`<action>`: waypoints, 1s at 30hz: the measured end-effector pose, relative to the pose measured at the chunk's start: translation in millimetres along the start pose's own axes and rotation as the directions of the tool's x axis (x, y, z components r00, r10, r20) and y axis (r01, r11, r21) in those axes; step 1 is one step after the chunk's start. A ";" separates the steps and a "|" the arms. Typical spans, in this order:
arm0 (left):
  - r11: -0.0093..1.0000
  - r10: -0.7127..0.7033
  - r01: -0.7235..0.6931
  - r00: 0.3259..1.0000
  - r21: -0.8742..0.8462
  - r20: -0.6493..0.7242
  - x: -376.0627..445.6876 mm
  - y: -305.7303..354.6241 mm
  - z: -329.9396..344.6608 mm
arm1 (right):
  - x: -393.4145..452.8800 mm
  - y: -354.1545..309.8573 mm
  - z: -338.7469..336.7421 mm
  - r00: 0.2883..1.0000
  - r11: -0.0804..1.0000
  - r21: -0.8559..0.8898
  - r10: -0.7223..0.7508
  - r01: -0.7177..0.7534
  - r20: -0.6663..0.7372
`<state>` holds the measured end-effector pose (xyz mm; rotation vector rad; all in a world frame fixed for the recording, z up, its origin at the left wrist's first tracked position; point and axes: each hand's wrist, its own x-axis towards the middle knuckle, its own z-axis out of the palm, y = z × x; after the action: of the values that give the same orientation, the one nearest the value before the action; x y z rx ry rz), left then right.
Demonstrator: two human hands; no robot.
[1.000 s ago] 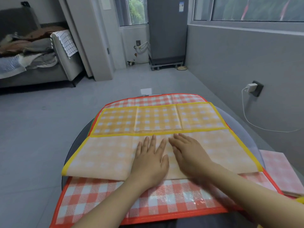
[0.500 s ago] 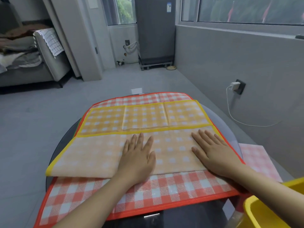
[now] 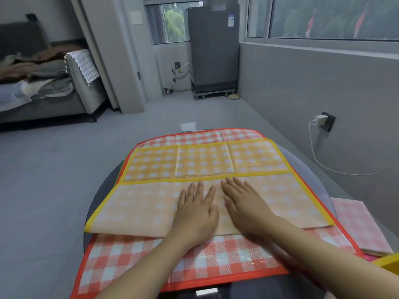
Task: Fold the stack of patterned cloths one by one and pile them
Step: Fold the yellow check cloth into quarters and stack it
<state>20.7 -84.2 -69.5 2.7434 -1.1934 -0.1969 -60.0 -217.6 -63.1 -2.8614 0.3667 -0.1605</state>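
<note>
A yellow-bordered orange checked cloth [image 3: 207,162] lies on top of the stack, its near part folded over so the pale underside [image 3: 138,208] faces up. Under it lies a red-bordered red checked cloth [image 3: 216,262], spread flat. My left hand [image 3: 196,210] and my right hand [image 3: 246,206] rest palm down, side by side, fingers spread, on the middle of the folded flap. Neither hand grips anything. A folded pink checked cloth [image 3: 362,227] lies at the right.
The cloths cover a dark round table [image 3: 101,195]. A yellow container corner [image 3: 388,264] shows at the lower right. A charger and white cable [image 3: 319,121] hang on the right wall. A sofa with clothes [image 3: 43,83] stands at the far left.
My right hand has slid left from the flap's right side back beside my left hand at the middle. The view has shifted slightly.
</note>
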 end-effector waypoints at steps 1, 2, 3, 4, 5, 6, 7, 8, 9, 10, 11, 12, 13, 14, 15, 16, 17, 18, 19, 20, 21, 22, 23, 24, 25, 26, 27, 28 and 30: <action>1.000 0.008 -0.008 1.000 -0.001 0.001 0.1 -1.3 0.1 | 3.3 -2.3 2.4 1.000 1.000 -0.015 -0.012 0.012 0.005; 1.000 0.021 -0.021 1.000 0.002 0.001 -0.2 -3.6 -0.6 | 5.8 -2.8 5.1 1.000 0.999 -0.044 -0.019 0.020 0.005; 0.999 0.037 -0.037 0.999 0.008 0.002 -0.8 -7.2 -1.4 | 7.0 -2.6 7.2 1.000 0.997 -0.075 -0.025 0.025 0.003; 0.998 0.055 -0.055 0.999 0.016 0.001 -2.1 -12.4 -2.4 | 7.2 -2.1 8.6 1.000 0.995 -0.095 -0.025 0.025 0.006; 0.997 0.068 -0.068 0.998 0.024 0.001 -4.1 -18.9 -3.4 | 7.3 -1.3 9.8 1.000 0.994 -0.103 -0.019 0.020 0.013; 0.997 0.073 -0.073 0.997 0.032 -0.003 -6.7 -26.3 -4.3 | 7.2 -0.9 9.8 1.000 0.994 -0.106 -0.013 0.015 0.017; 0.997 0.069 -0.069 0.998 0.036 -0.006 -10.2 -34.6 -6.1 | 7.4 -0.6 9.8 1.000 0.994 -0.109 -0.008 0.010 0.018; 0.998 0.055 -0.055 0.998 0.036 -0.005 -14.0 -43.6 -7.7 | 7.3 -0.8 9.5 1.000 0.993 -0.116 -0.005 0.006 0.015; 0.999 0.034 -0.034 0.999 0.034 -0.001 -17.8 -53.4 -9.0 | 7.2 -1.0 9.3 1.000 0.993 -0.122 -0.002 0.003 0.013; 0.999 0.008 -0.008 1.000 0.031 0.002 -21.9 -63.2 -10.5 | 7.1 -1.2 9.1 1.000 0.992 -0.124 -0.001 0.002 0.012; 0.999 -0.020 0.020 1.000 0.028 0.002 -25.6 -73.5 -12.0 | 6.7 -1.3 9.0 1.000 0.992 -0.125 -0.001 0.003 0.014; 0.998 -0.048 0.048 0.999 0.030 -0.001 -29.5 -84.4 -14.0 | 6.9 -1.8 9.0 1.000 0.992 -0.126 -0.003 0.006 0.018; 0.997 -0.074 0.074 0.997 0.039 -0.001 -32.7 -94.8 -15.7 | 6.8 -1.4 8.9 1.000 0.992 -0.129 -0.004 0.006 0.020; 0.994 -0.099 0.099 0.995 0.047 -0.001 -35.1 -104.4 -17.5 | 6.7 -0.7 8.5 1.000 0.991 -0.131 -0.002 0.005 0.019; 0.991 -0.122 0.122 0.993 0.053 -0.008 -38.0 -113.6 -19.2 | 7.0 -1.0 8.0 1.000 0.991 -0.133 -0.001 0.004 0.020; 0.989 -0.137 0.137 0.991 0.060 -0.012 -40.5 -121.6 -20.4 | 7.4 -0.6 8.8 1.000 0.991 -0.137 0.001 0.003 0.025; 0.987 -0.146 0.146 0.989 0.064 -0.011 -42.6 -126.9 -21.7 | 7.6 -0.5 9.1 1.000 0.990 -0.139 0.000 0.004 0.023; 0.987 -0.148 0.149 0.989 0.064 -0.010 -44.0 -130.0 -22.5 | 7.4 -0.3 9.6 1.000 0.991 -0.136 0.001 0.002 0.023; 0.987 -0.148 0.148 0.989 0.066 -0.009 -44.8 -131.3 -23.3 | 7.3 -0.6 9.7 1.000 0.991 -0.132 0.001 0.002 0.023; 0.987 -0.148 0.148 0.989 0.069 -0.005 -45.1 -131.0 -24.4 | 7.4 -0.9 9.4 1.000 0.991 -0.131 -0.001 0.005 0.028; 0.986 -0.151 0.150 0.989 0.073 0.004 -45.3 -129.7 -25.3 | 7.6 -1.1 9.1 0.999 0.991 -0.133 -0.004 0.008 0.035; 0.986 -0.154 0.152 0.988 0.071 0.009 -45.0 -127.8 -26.2 | 7.5 -2.1 8.2 0.999 0.991 -0.136 -0.005 0.010 0.038; 0.986 -0.157 0.156 0.988 0.062 0.013 -45.5 -126.4 -27.4 | 7.5 -3.4 7.3 0.999 0.990 -0.139 -0.003 0.008 0.040; 0.986 -0.162 0.161 0.987 0.048 0.016 -45.7 -124.4 -28.8 | 7.2 -4.3 6.0 0.999 0.990 -0.140 0.000 0.006 0.038; 0.985 -0.171 0.170 0.985 0.028 0.016 -45.0 -122.0 -30.8 | 7.5 -5.4 3.7 1.000 0.990 -0.143 -0.004 0.008 0.030; 0.984 -0.177 0.177 0.984 0.004 0.013 -43.1 -120.0 -33.4 | 8.2 -6.1 1.2 1.000 0.989 -0.147 -0.007 0.008 0.013; 0.984 -0.178 0.178 0.984 -0.020 0.005 -40.1 -117.2 -36.8 | 9.9 -6.8 -1.7 1.000 0.989 -0.149 -0.013 0.009 -0.021; 0.985 -0.172 0.172 0.985 -0.035 -0.006 -35.3 -114.1 -40.1 | 13.2 -6.6 -4.3 0.998 0.989 -0.149 -0.025 0.016 -0.061; 0.990 -0.134 0.133 0.990 -0.036 -0.036 -21.7 -107.5 -47.3 | 24.4 -3.5 -10.5 0.981 0.989 -0.146 -0.062 0.034 -0.185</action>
<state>91.2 8.0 -41.3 2.7858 -0.9884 -0.1764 -37.3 -223.1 -50.2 -3.0064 0.3585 -0.4344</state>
